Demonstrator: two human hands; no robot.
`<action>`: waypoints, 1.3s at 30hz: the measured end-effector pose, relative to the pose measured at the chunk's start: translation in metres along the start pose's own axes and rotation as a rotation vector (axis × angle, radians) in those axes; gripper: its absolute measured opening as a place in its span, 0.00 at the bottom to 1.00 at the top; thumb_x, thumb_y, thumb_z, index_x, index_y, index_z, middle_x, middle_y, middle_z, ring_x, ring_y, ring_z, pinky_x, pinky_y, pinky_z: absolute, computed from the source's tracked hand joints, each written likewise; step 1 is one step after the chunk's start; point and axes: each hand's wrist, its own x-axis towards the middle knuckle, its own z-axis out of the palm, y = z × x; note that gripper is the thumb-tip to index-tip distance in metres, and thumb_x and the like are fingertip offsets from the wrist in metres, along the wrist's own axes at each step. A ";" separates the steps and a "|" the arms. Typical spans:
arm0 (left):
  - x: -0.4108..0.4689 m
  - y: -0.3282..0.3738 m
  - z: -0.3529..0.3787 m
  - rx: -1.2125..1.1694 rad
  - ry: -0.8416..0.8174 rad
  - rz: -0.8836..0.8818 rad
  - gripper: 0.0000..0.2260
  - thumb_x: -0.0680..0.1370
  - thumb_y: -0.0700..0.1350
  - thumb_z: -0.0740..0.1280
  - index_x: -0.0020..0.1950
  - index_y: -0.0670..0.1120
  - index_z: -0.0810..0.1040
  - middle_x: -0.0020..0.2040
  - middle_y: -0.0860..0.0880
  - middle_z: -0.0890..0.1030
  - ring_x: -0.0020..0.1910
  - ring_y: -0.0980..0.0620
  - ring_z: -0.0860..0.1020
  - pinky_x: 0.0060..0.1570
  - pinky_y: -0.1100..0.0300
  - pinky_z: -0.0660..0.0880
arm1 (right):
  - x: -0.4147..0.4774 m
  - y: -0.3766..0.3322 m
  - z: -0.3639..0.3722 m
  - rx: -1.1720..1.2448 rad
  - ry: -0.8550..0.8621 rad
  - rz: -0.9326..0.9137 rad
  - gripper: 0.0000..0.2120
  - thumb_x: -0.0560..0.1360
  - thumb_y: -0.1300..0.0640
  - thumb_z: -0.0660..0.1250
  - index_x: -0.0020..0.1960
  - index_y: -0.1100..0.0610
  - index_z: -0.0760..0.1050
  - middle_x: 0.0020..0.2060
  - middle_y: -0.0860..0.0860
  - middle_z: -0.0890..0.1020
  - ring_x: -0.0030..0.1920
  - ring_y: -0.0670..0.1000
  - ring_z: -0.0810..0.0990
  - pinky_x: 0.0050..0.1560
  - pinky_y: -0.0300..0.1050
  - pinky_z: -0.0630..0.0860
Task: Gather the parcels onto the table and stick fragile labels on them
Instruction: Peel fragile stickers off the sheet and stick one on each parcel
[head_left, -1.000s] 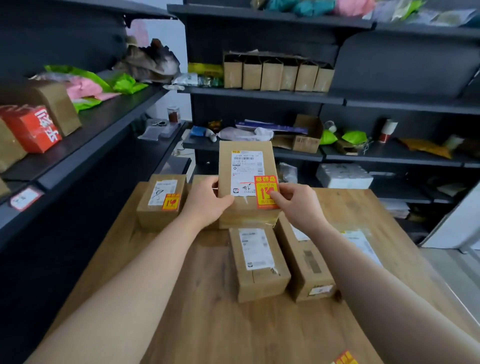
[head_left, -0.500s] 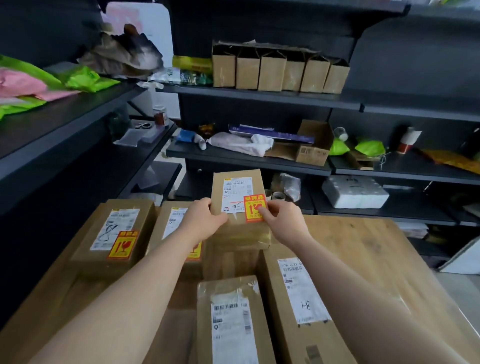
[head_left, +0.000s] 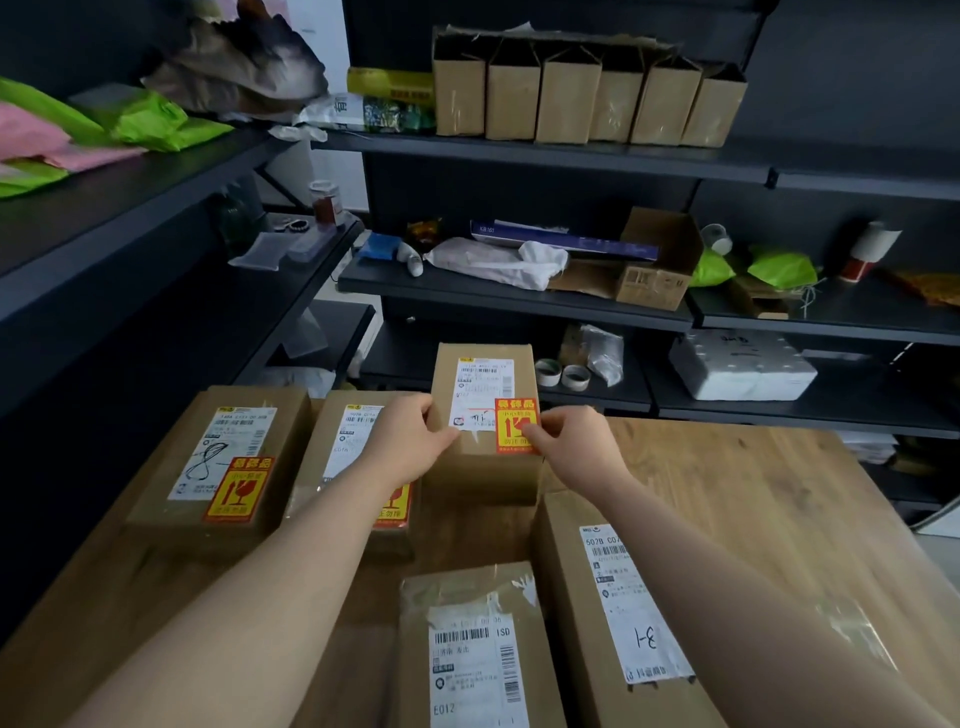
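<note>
A small brown parcel (head_left: 483, 467) with a white shipping label and a red-and-yellow fragile label (head_left: 511, 418) sits at the far side of the wooden table (head_left: 727, 493). My left hand (head_left: 405, 436) grips its left side. My right hand (head_left: 571, 441) holds its right side, fingers on the fragile label. Two parcels to the left carry fragile labels: one at the far left (head_left: 223, 457), one (head_left: 348, 431) partly under my left arm. Two nearer parcels, one in the middle (head_left: 467, 649) and one at the right (head_left: 587, 571), show only shipping labels.
Dark metal shelves run behind (head_left: 519, 296) and along the left (head_left: 130, 171) of the table, holding paper bags (head_left: 571, 93), green and pink mailers, an open carton (head_left: 654, 270), tape rolls (head_left: 561, 374) and a white foam block (head_left: 743, 369).
The parcel in my hands has gone from held up tilted toward me to low at the table's far side beside the labelled parcels. The view has moved closer over the table.
</note>
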 end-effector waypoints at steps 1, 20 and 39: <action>-0.002 -0.004 0.004 0.016 -0.008 -0.008 0.09 0.75 0.47 0.70 0.53 0.46 0.77 0.53 0.49 0.81 0.49 0.51 0.79 0.47 0.54 0.80 | -0.002 0.005 0.004 -0.005 -0.023 0.015 0.10 0.77 0.50 0.66 0.53 0.53 0.82 0.40 0.45 0.84 0.39 0.41 0.81 0.40 0.39 0.79; -0.076 -0.004 -0.008 0.290 0.034 0.224 0.17 0.79 0.54 0.61 0.65 0.48 0.73 0.58 0.50 0.77 0.57 0.52 0.73 0.53 0.61 0.72 | -0.074 -0.007 0.013 -0.370 0.020 -0.136 0.19 0.77 0.46 0.62 0.66 0.51 0.72 0.61 0.49 0.77 0.53 0.50 0.78 0.49 0.45 0.78; -0.282 -0.060 0.022 0.150 -0.195 -0.038 0.32 0.75 0.55 0.67 0.73 0.46 0.60 0.54 0.50 0.80 0.48 0.50 0.78 0.50 0.54 0.76 | -0.288 -0.023 0.055 -0.418 -0.141 0.108 0.15 0.76 0.47 0.64 0.58 0.54 0.71 0.49 0.51 0.76 0.44 0.51 0.78 0.41 0.44 0.77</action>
